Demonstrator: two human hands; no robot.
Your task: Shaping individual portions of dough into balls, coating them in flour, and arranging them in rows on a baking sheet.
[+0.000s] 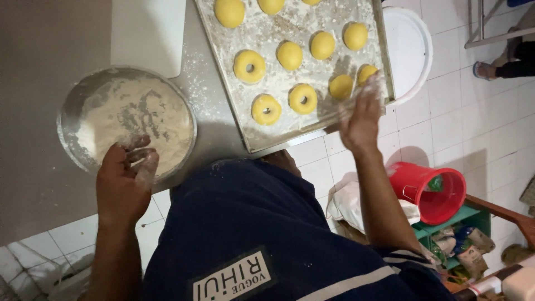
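- On the grey worktop (39,184), at its near edge, sits a round metal bowl of flour (127,120); the flour is pale, powdery and scuffed into rough patches, with bare metal showing through.
- At the bowl's near rim rests the left hand (125,181), dusted white, its fingers curled loosely together over the flour, with no firm pinch visible.
- To the right lies a rectangular metal baking tray (256,142), floured all over and overhanging the worktop's edge.
- Yellow dough pieces (290,54) lie apart from one another on the tray: smooth, matte rounds, some solid balls, others ring-shaped with a small centre hole, like the ring (266,109) nearest the front edge.
- Over the tray's near right corner hangs the right hand (361,114), floury, fingers stretched forward and slightly spread, blurred; its fingertips are just beside a dough ball (366,72). Whether they touch it cannot be told.
- Behind the tray's right side shows a white round plastic lid (409,50).
- Below, on the white tiled floor (473,122), stands a red plastic bucket (434,192).
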